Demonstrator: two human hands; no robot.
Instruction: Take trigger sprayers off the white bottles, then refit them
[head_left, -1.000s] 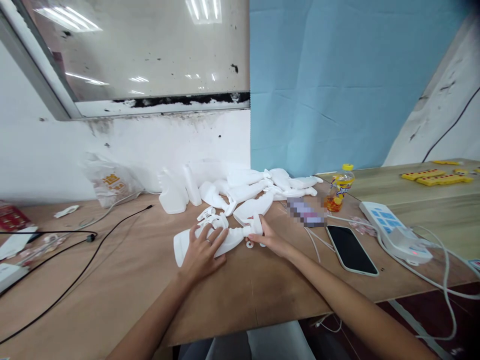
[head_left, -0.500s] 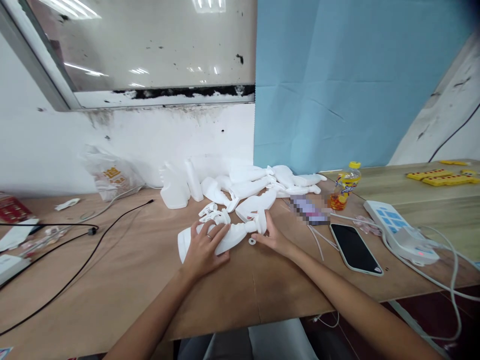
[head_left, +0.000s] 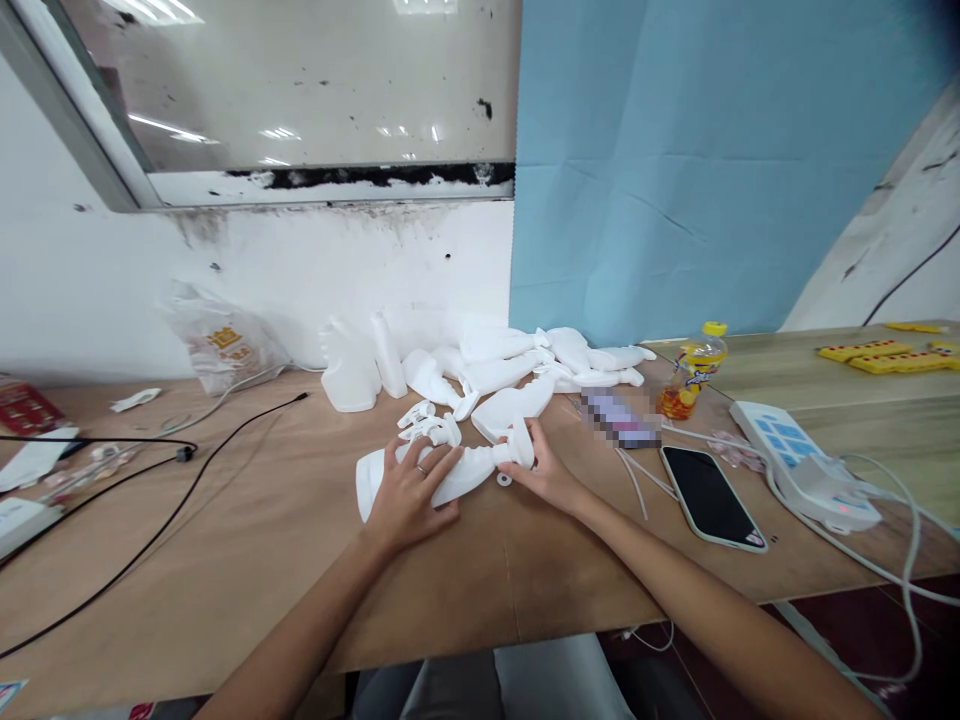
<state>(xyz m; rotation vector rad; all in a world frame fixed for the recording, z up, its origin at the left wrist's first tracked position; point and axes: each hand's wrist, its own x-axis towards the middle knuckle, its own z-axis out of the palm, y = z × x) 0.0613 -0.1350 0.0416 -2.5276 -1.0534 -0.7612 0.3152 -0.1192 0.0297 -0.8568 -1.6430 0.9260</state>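
Observation:
A white plastic spray bottle (head_left: 469, 476) lies on its side on the brown table, its neck to the right. My left hand (head_left: 415, 492) is wrapped over its body, a ring on one finger. My right hand (head_left: 541, 468) is closed on the white spray head (head_left: 519, 442) at the neck; the fingers partly hide it. Just below the neck lies a small white ring (head_left: 504, 479). Behind the bottle is a small heap of white spray heads (head_left: 431, 428). Another white bottle (head_left: 510, 408) lies right behind the one I hold.
Several more white bottles lie heaped (head_left: 502, 370) against the wall, and one stands upright (head_left: 350, 375). To the right are a phone (head_left: 712, 498), a blurred-out item (head_left: 619, 417), a drink bottle (head_left: 694, 372) and a power strip (head_left: 799, 465). Black cables (head_left: 187, 490) and a plastic bag (head_left: 221, 340) are left.
My right hand's fingers have closed in more around the spray head, which has turned slightly. My left hand and the bottle stay in place; the view has shifted a little.

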